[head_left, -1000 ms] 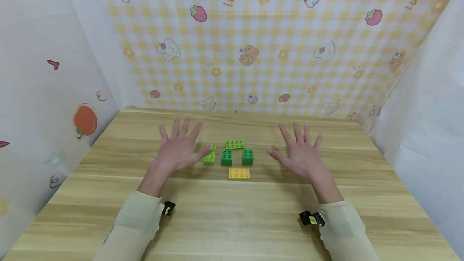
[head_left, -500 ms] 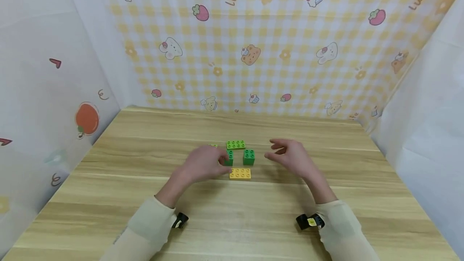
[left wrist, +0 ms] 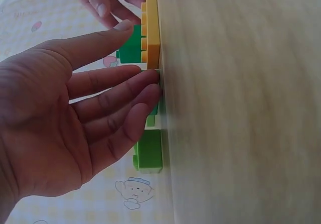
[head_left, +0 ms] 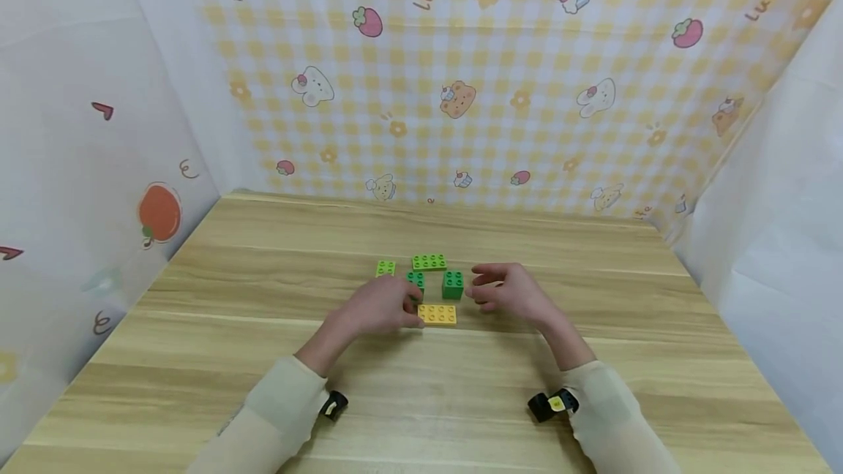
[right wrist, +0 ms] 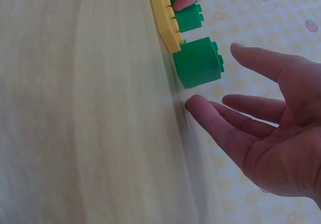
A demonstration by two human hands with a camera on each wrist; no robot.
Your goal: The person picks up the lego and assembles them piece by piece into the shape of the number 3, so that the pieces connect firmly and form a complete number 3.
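Observation:
My left hand (head_left: pixel 377 304) is at the left end of a flat yellow toy brick (head_left: pixel 437 314), thumb in front and fingers behind, gripping nothing. It partly covers a dark green square brick (head_left: pixel 416 280) and a lime green brick (head_left: pixel 386 268). In the left wrist view its thumb and loosely bent fingers stand apart beside the yellow brick (left wrist: pixel 153 33). My right hand (head_left: pixel 510 292) is just right of a second dark green square brick (head_left: pixel 453 285). Seen from the right wrist, its thumb and fingers are spread, with a gap to that green brick (right wrist: pixel 198 62).
Behind the green bricks lies another lime green brick (head_left: pixel 429 262), studs up. All bricks are on a wood-grain table (head_left: pixel 435 401). A checked cloth (head_left: pixel 527 57) hangs along the back edge, with white cloths at both sides. Each sleeve carries a small black wrist camera (head_left: pixel 334 406).
Both hands, first spread flat on either side, have moved inward to the bricks with fingers bending. The left came down to the yellow brick's end, the right close to the right green brick.

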